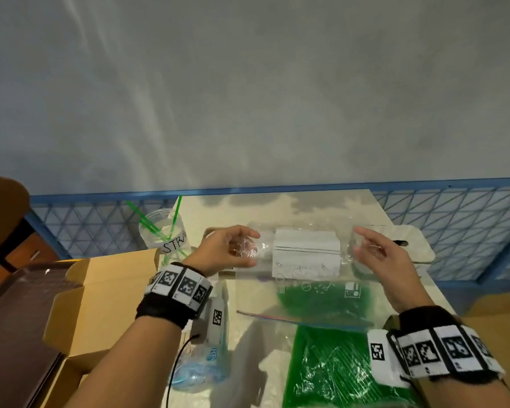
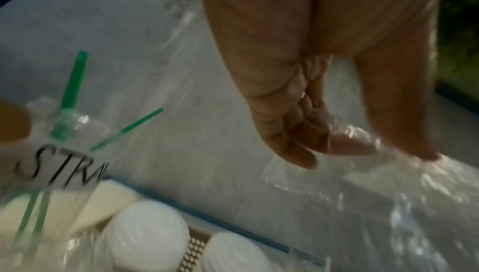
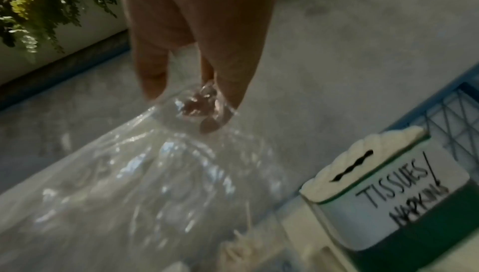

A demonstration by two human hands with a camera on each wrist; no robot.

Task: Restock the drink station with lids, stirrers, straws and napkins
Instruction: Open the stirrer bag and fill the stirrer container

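My left hand (image 1: 231, 248) pinches one end of a clear plastic bag (image 1: 301, 260), thumb and fingers (image 2: 293, 133) curled together on a bunched bit of film. My right hand (image 1: 374, 251) takes the other end: in the right wrist view two fingertips (image 3: 215, 120) nip a twist of plastic while the other fingers hang fairly straight. The bag hangs between my hands above the table (image 1: 256, 334), and inside it sits a white stack of napkins (image 1: 306, 250) (its lower face carries small print I cannot read).

Both wrist views are blurred, so the bag shows there only as glare and creases. Through its lower half I make out a green mass (image 1: 321, 301) whose nature I cannot tell. Nearer me lies a green pack of straws (image 1: 330, 369), cut off by the frame's bottom edge.

Just left of my left hand stands a clear cup (image 1: 162, 231) labelled "STRA…", holding a few green straws (image 1: 147, 222). Below it in the left wrist view are white lids (image 2: 147, 233). Beside my right hand stands a dispenser (image 3: 388, 194) marked "TISSUES/NAPKINS". An open cardboard box (image 1: 100, 304) sits at my left; its contents are out of sight.
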